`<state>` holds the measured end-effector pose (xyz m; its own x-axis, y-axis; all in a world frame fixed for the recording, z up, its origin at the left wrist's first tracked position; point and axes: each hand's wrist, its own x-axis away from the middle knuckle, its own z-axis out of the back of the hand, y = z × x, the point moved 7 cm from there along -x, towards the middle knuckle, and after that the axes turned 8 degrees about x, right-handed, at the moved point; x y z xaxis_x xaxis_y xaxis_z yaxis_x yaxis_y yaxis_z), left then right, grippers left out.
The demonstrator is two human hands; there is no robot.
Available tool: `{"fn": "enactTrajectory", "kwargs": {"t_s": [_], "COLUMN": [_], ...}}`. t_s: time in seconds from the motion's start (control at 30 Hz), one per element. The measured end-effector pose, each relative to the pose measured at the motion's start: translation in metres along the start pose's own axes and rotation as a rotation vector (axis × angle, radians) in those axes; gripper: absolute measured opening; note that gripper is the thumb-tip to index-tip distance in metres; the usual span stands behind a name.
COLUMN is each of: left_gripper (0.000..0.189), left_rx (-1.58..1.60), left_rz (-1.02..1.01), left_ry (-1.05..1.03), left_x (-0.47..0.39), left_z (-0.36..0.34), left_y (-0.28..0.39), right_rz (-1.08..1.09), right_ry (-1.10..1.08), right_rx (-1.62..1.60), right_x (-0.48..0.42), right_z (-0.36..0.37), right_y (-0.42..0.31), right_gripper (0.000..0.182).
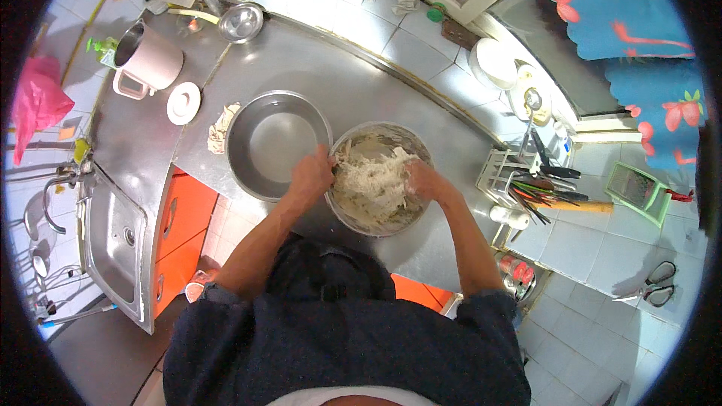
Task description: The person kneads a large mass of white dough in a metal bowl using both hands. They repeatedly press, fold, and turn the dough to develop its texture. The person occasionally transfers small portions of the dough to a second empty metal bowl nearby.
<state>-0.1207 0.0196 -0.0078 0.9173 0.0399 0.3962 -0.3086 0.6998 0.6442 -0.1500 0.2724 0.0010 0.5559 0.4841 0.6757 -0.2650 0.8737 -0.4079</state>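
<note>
A metal mixing bowl (379,229) on the steel counter holds shaggy, floury dough (375,180), with streaks of it up the inner wall. My left hand (316,173) is closed at this bowl's left rim, where the two bowls meet. On the bowl's right side, my right hand (424,181) reaches over the rim into the dough; its fingertips are hidden there. A second, wider metal basin (276,144) stands just left of the mixing bowl and appears to hold clear water.
A crumpled cloth (221,128), a white lid (184,103) and a pale pitcher (155,59) lie to the left, above a sink (115,242). Knives and chopsticks fill a rack (502,172) at right. A small metal bowl (241,22) sits at the back.
</note>
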Motion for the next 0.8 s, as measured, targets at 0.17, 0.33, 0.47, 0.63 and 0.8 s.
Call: {"fn": "enactTrajectory", "kwargs": {"t_s": [0.17, 0.33, 0.47, 0.63, 0.8], "left_gripper": [0.029, 0.028, 0.027, 0.024, 0.022], "left_rx": [0.012, 0.057, 0.064, 0.092, 0.008], "left_rz": [-0.051, -0.048, -0.094, -0.093, -0.083], "left_ry": [-0.005, 0.007, 0.029, -0.014, -0.049], "left_x": [-0.001, -0.003, 0.002, 0.002, 0.008], "left_z": [0.002, 0.000, 0.005, 0.007, 0.009], "left_y": [0.002, -0.004, -0.002, 0.003, 0.005], "right_rz": [0.095, 0.247, 0.225, 0.029, -0.133], "right_ry": [-0.002, 0.294, 0.337, 0.448, 0.389], "right_rx": [0.419, 0.479, 0.497, 0.408, 0.377], "right_x": [0.070, 0.041, 0.017, -0.024, -0.043], "right_z": [0.004, -0.059, -0.075, -0.080, -0.071], "right_y": [-0.060, -0.057, -0.075, -0.065, -0.055], "right_gripper": [0.023, 0.010, 0.009, 0.008, 0.010]}}
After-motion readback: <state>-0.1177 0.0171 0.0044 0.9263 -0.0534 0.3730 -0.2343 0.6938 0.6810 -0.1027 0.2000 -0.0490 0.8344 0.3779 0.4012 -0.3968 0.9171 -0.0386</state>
